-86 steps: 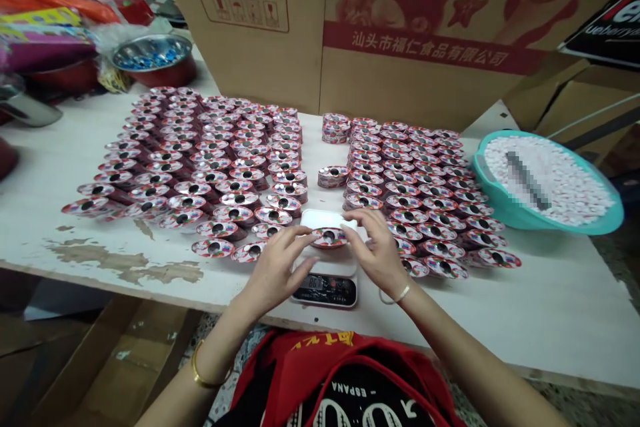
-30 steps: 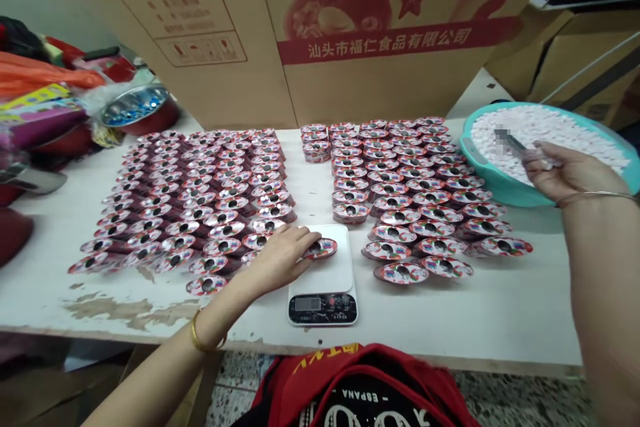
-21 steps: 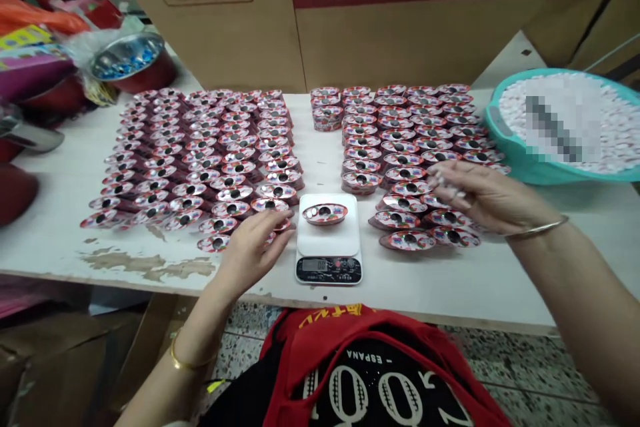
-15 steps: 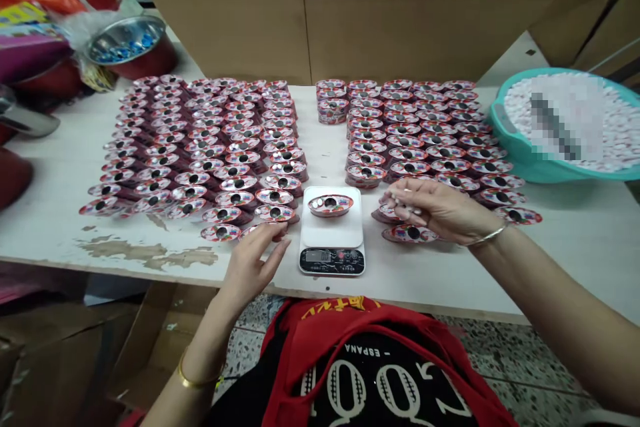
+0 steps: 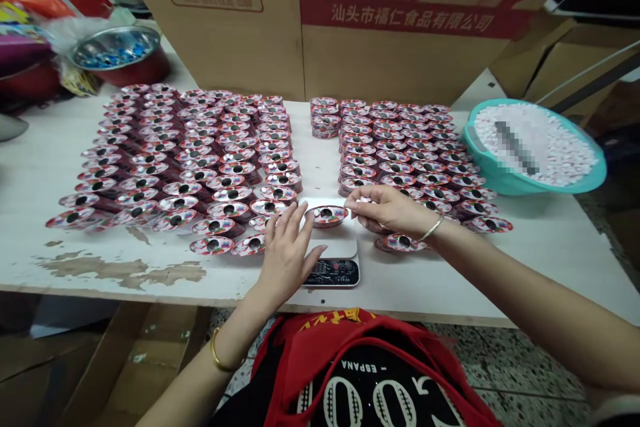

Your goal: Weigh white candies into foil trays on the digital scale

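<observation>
A white digital kitchen scale [image 5: 331,273] stands at the table's front. On its plate sits an oval-topped red-and-white container [image 5: 327,215] with a round dark hole in the middle. My left hand [image 5: 290,247] reaches over the scale's left side, fingers spread, fingertips by the container's left end where a small white tablet lies. It partly covers the scale's display. At the container's right end my right hand [image 5: 393,210] is closed in a pinch on small white tablets, mostly hidden by the fingers.
Similar containers stand in rows in a left group [image 5: 170,160] and a right group [image 5: 395,147]. A turquoise basin [image 5: 500,173] full of white tablets is at right. A metal bowl [image 5: 120,67] with blue pieces is back left. A large cardboard box [image 5: 210,33] blocks the back.
My right hand has moved left to the container on the scale. My left hand has moved up and right, its fingers spreading beside the container. The camera view has shifted slightly.
</observation>
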A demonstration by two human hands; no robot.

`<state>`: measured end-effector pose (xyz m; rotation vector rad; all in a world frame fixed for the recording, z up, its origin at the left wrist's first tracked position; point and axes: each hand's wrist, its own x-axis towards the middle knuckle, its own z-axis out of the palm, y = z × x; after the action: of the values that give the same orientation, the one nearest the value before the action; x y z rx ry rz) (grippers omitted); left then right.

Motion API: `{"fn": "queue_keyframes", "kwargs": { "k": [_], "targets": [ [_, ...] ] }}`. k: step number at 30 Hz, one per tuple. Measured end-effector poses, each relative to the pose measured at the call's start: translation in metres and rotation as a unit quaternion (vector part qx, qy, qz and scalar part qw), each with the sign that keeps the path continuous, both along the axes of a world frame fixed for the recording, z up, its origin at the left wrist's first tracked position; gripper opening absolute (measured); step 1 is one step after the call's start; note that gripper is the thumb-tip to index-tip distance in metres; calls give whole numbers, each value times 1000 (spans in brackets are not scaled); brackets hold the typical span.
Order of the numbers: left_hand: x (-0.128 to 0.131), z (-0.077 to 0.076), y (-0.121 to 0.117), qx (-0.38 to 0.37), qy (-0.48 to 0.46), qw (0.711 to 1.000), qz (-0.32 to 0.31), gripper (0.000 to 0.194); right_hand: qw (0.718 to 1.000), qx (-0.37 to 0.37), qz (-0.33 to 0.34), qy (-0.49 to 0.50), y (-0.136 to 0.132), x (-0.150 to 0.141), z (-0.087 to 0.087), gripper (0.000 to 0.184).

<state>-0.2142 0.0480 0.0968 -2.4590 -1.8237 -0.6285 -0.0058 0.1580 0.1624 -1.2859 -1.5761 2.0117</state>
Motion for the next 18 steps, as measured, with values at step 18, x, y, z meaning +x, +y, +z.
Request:
{"fn": "queue_keyframes", "kwargs": {
  "k": [18],
  "targets": [
    [-8, -10, -2, 0, -136, 991, 19, 44, 949, 226, 164, -149, 22, -42, -9, 11]
  ]
}}
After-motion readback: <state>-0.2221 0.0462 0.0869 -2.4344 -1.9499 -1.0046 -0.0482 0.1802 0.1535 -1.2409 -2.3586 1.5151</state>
